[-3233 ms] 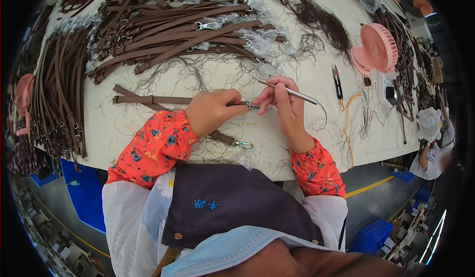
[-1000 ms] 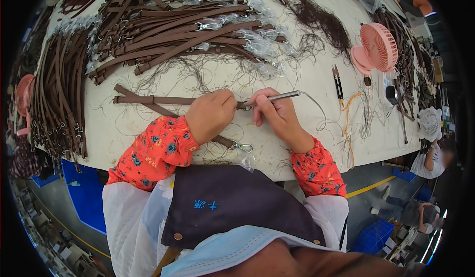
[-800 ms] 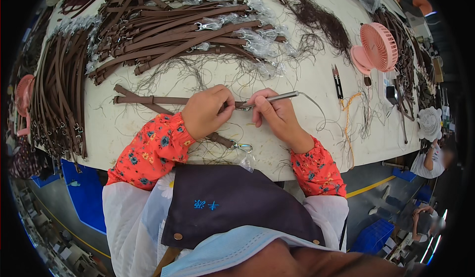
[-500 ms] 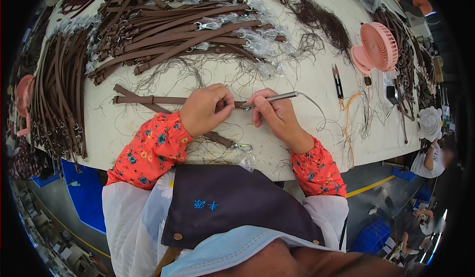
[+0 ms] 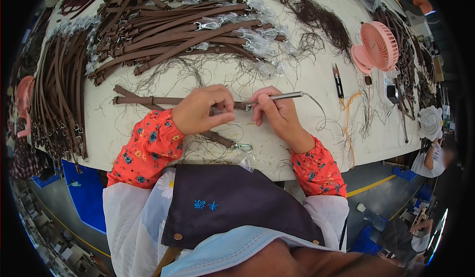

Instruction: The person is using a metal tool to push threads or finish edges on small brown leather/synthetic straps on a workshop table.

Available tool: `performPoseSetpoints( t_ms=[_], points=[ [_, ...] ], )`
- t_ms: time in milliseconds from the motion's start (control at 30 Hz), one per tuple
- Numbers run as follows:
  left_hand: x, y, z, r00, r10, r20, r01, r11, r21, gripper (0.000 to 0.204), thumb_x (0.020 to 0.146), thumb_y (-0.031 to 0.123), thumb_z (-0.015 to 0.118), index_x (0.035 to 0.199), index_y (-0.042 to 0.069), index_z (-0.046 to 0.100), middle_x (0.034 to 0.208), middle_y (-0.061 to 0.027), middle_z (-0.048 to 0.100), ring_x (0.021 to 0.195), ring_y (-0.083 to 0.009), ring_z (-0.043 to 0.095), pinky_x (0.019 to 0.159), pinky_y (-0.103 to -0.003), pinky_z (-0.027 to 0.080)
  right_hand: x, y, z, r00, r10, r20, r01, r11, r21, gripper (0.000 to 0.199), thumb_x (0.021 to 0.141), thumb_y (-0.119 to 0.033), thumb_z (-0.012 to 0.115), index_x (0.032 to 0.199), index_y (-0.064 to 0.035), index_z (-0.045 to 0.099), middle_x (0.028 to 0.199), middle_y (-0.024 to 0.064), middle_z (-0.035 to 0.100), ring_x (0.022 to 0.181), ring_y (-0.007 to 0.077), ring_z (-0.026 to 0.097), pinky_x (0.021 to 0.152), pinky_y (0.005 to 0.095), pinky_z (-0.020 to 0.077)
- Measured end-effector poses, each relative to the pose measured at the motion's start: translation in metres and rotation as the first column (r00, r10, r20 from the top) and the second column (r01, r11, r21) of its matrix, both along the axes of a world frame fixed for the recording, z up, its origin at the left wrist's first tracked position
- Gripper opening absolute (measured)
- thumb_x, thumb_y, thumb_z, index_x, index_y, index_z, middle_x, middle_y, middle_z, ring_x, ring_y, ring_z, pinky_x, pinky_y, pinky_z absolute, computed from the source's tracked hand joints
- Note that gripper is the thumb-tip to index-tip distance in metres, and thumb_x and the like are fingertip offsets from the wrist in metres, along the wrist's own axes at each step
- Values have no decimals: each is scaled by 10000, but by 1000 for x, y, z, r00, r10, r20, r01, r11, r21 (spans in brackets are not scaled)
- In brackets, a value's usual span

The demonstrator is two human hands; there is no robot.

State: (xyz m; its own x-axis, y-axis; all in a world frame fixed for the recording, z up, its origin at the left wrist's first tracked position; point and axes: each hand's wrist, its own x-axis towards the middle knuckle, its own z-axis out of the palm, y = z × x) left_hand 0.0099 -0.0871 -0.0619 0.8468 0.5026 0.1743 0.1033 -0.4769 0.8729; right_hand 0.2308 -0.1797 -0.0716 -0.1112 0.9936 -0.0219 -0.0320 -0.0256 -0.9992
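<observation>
Shifted leftward, my left hand is over the brown strap, fingers parted. My right hand grips a silver pen-like tool.

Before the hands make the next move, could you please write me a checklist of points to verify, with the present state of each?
1. Right hand grips the pen-shaped tool: ok.
2. Left hand has a firm hold on the upper strap: cannot tell; thumb and forefinger are parted, the other fingers' grip is hidden.
3. Tool tip is touching the strap: cannot tell, too small to see.
4. Upper strap lies free of the second strap: not ok, they cross.
5. Snips lie apart from both hands: ok.
6. Table is free of loose thread: not ok, a dark thread tangle lies there.
</observation>
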Motion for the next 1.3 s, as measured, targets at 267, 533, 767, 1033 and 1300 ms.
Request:
performPoseSetpoints(
  t_ms=[267, 533, 767, 1033, 1300],
  points=[
    [-10, 15, 9, 939, -15, -342, 14, 1000, -7, 265, 800, 101, 710, 1043, 43, 620, 1037, -111, 628, 973, -288, 590, 840, -361, 470, -1, -1, 1, 997, -51, 56, 46, 995, 90, 258, 1026, -235, 457, 1132, -21, 554, 764, 37, 600, 662, 85, 563, 622, 228, 462],
    [-16, 61, -16, 809, 571, 137, -479, 507, 716, 449, 808, 74, 665, 1243, 76, 553, 1214, -103, 566, 1111, -294, 532, 949, -407, 408, -4, -1, 4, 967, -94, 236, 42, 975, 218, 189, 1021, -142, 451, 1132, -35, 559, 836, 80, 645, 714, 130, 614, 680, 265, 502],
    [-29, 64, -33, 892, 449, 61, -372, 649, 663, 364, 790, 49, 679, 1143, 80, 597, 983, -72, 604, 920, -301, 566, 780, -389, 455, 0, 13, -4, 882, -365, 299, 150, 818, 556, 135, 964, -39, 524, 1095, -50, 557, 1032, 119, 682, 885, 209, 668, 795, 298, 517],
    [-9, 42, -23, 848, 528, -45, -474, 794, 381, 384, 799, 120, 709, 1157, 42, 595, 852, -87, 583, 803, -260, 550, 736, -354, 457, 1, 12, -2, 808, -381, 449, 59, 811, 582, 266, 836, 24, 641, 1055, -85, 537, 1199, 155, 637, 1082, 322, 622, 887, 348, 507],
    [6, 12, -11, 977, 211, 0, -156, 722, 674, 235, 810, 82, 660, 1042, 121, 666, 801, -47, 580, 729, -256, 570, 628, -362, 464, 1, 17, 5, 713, -431, 553, -88, 728, 680, 319, 784, 34, 657, 1032, -120, 529, 1263, 109, 611, 1284, 334, 473, 1080, 485, 330]
  ],
)
